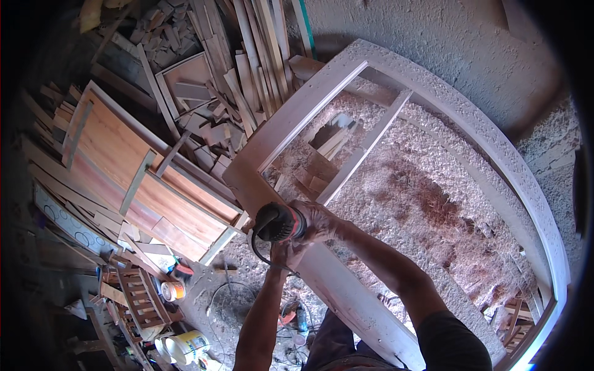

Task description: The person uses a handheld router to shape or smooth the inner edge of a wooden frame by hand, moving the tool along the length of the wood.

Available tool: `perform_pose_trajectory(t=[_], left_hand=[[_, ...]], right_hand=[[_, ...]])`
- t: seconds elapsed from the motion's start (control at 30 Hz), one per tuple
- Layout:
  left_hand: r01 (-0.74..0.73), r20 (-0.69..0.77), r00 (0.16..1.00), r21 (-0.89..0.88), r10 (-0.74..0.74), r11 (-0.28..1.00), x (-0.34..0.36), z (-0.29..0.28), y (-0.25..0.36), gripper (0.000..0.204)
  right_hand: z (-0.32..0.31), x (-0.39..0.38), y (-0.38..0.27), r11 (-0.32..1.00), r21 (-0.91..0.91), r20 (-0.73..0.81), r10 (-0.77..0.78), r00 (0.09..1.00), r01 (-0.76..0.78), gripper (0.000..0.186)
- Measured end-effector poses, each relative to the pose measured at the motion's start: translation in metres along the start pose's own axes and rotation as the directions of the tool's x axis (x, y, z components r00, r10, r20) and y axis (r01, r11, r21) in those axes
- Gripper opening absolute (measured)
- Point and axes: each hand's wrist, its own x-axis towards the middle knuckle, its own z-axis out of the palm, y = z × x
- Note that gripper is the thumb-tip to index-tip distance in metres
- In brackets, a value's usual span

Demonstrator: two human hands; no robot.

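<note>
A corded power tool point(276, 224) with a round black top and a red band rests on the near-left side of a large wooden frame point(343, 297). My right hand point(320, 221) is wrapped round the tool's far right side. On its near side my left hand point(286, 253) is closed against it, fingers partly hidden. The tool's underside is out of sight, so its exact kind cannot be told. A black cord loops down on its left. The frame has a curved far side and a crossbar point(369, 145), and pale dust coats it.
Wood shavings point(414, 210) lie thickly inside and beneath the frame. Left stands a panelled wooden piece point(130, 167); behind it are offcuts point(167, 31) and leaning boards point(263, 49). White buckets point(187, 346), an orange-and-white tub point(172, 290) and loose cables lie low left. A rough wall point(427, 31) rises behind.
</note>
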Motion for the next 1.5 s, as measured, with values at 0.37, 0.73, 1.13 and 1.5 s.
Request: perform_pose_trajectory(t=[0.37, 0.73, 1.13, 1.5], left_hand=[[0.161, 0.097, 0.984, -0.117, -0.150, 0.980, 0.019, 0.000, -0.036, 0.044], [0.114, 0.073, 0.991, -0.028, -0.111, 0.993, 0.044, -0.006, -0.063, 0.053], [0.176, 0.177, 0.973, -0.144, -0.150, 0.974, 0.086, -0.033, -0.091, 0.065], [0.177, 0.298, 0.947, -0.182, -0.118, 0.967, 0.089, -0.030, -0.094, 0.070]], right_hand=[[0.001, 0.032, 0.002, 1.000, 0.030, 0.001, 0.005, 1.000, -0.005, 0.081], [0.001, 0.069, 0.012, 0.999, -0.037, -0.026, -0.039, 0.999, 0.038, 0.077], [0.002, 0.124, 0.023, 1.000, -0.025, -0.026, 0.003, 1.000, -0.003, 0.076], [0.004, 0.117, 0.026, 1.000, 0.016, -0.048, -0.009, 0.999, 0.009, 0.077]])
